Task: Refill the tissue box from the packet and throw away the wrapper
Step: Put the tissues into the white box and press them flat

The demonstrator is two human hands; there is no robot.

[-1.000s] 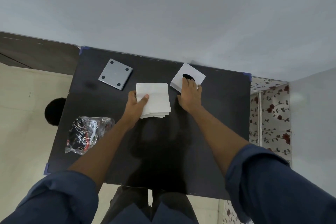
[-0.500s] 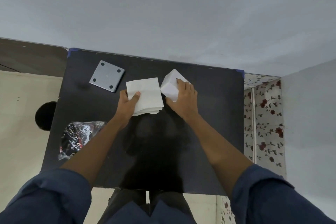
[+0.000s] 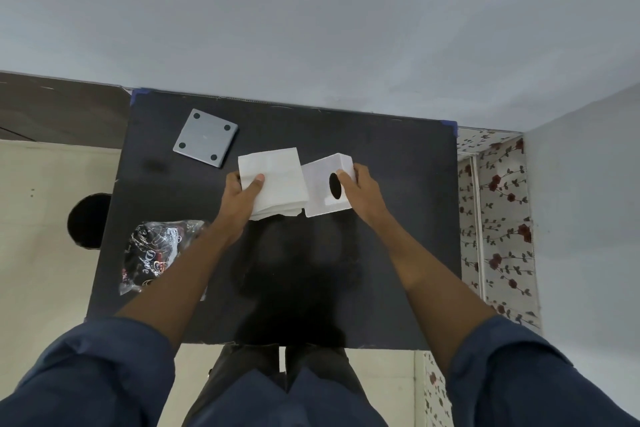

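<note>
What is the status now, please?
Left hand holds tissue stack. Right hand grips tilted tissue box. Wrapper lies on table, not discarded.

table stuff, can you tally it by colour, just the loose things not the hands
white: 2, the tissue stack and the tissue box
grey: 1, the square plate
black and clear: 1, the wrapper
total: 4
</note>
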